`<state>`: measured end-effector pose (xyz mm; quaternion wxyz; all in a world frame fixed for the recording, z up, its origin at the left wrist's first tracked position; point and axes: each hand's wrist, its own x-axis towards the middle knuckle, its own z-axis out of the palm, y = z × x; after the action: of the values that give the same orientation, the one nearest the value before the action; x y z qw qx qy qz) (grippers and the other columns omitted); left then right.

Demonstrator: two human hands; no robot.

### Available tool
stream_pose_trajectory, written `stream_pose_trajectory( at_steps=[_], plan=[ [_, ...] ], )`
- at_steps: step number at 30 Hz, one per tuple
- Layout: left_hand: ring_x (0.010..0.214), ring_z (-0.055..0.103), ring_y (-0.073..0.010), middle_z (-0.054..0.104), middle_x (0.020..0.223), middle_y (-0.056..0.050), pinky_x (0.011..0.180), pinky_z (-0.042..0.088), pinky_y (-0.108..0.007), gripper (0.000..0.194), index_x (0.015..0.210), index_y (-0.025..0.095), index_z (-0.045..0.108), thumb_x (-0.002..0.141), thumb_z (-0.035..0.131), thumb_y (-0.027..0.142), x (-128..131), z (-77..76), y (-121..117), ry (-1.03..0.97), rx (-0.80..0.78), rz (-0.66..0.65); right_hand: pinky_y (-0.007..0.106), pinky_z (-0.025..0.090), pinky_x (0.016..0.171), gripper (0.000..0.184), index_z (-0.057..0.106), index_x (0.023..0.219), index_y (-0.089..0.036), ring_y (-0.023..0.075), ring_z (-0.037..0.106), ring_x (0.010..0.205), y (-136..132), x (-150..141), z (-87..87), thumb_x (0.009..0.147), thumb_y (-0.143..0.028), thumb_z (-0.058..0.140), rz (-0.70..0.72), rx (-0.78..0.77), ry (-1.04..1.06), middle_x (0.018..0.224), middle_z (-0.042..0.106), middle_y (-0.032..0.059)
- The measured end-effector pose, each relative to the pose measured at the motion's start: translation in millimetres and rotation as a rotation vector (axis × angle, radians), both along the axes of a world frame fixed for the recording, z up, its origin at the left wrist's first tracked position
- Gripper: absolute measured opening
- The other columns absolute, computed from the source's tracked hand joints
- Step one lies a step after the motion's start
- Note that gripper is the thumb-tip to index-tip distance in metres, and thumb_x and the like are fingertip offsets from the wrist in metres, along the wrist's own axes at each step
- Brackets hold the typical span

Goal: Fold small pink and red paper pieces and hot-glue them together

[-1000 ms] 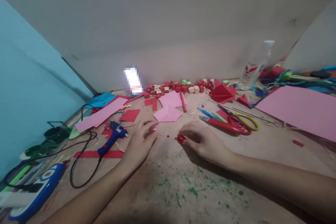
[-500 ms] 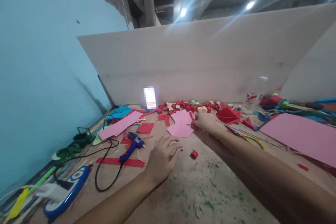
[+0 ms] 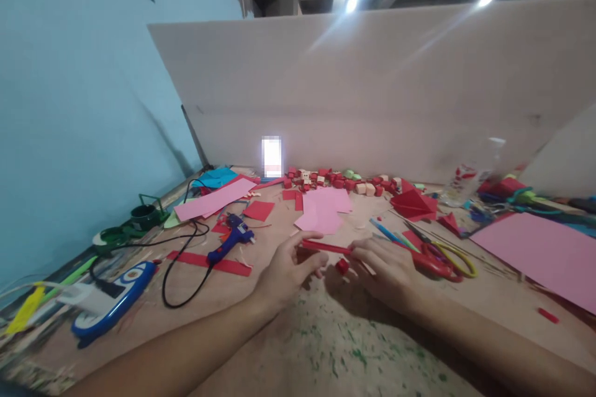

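Observation:
A narrow folded strip of red paper [image 3: 327,247] spans the gap between my two hands, just above the table. My left hand [image 3: 291,267] pinches its left end between thumb and fingers. At the other end, the fingers of my right hand [image 3: 384,270] are closed on the strip. A small red paper cube [image 3: 342,267] lies on the table under the strip, between the hands. Beyond them are cut pieces of pink paper [image 3: 321,211].
A blue glue gun [image 3: 230,239] with a black cord lies left, beyond a blue-and-white power strip [image 3: 116,298]. Red-handled scissors [image 3: 437,263] are at right, with yellow-handled pliers [image 3: 454,260]. Small paper cubes [image 3: 335,180] line the board; a bottle [image 3: 470,173] stands at back right.
My right hand let go of the red cube, reached to the pink paper and took the red strip from there. It came back, and my left hand now grips the strip too. The view tilted up.

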<state>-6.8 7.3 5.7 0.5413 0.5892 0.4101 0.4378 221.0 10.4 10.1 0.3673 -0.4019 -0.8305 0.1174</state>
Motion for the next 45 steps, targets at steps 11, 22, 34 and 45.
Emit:
stream_pose_trajectory(
  at_steps=[11,22,34,45],
  plan=[
    [0.065,0.071,-0.0158,0.075,0.074,-0.005,0.063,0.058,-0.026,0.030,0.096,0.012,0.073,0.077,0.079,0.033,1.0,-7.3,-1.3,-0.022,-0.159,0.084,0.025,0.051,0.071,0.022,0.074,0.104,-0.019,0.0157,0.070,0.078,1.5,-1.0,-0.6,0.100,-0.028,0.054,0.162,-0.326,0.071,0.091,0.078,0.0051],
    [0.069,0.077,-0.0160,0.079,0.075,-0.006,0.065,0.059,-0.021,0.022,0.096,0.011,0.073,0.081,0.079,0.026,1.5,-11.9,0.1,-0.025,-0.232,0.062,0.022,0.048,0.053,0.026,0.073,0.080,-0.013,0.0112,0.061,0.054,9.4,-2.9,-2.4,0.093,-0.033,0.065,0.106,-0.907,0.407,0.065,0.070,0.0036],
    [0.066,0.076,-0.0164,0.081,0.081,-0.011,0.060,0.056,-0.022,0.026,0.092,0.010,0.073,0.086,0.074,0.036,-0.4,-12.0,3.0,-0.030,-0.234,0.027,0.024,0.050,0.051,0.021,0.074,0.077,-0.019,0.0122,0.062,0.052,9.8,-2.2,-4.3,0.094,-0.029,0.065,0.142,-0.802,0.385,0.064,0.070,0.0034],
    [0.056,0.070,-0.0135,0.078,0.070,-0.009,0.052,0.050,-0.020,0.024,0.080,0.011,0.073,0.091,0.067,0.031,-2.0,-10.9,-2.6,0.035,-0.173,0.062,0.020,0.044,0.044,0.030,0.071,0.073,-0.015,0.0100,0.058,0.047,6.3,-1.6,3.3,0.095,-0.034,0.062,0.077,-0.873,0.317,0.058,0.066,0.0014]
  ],
)
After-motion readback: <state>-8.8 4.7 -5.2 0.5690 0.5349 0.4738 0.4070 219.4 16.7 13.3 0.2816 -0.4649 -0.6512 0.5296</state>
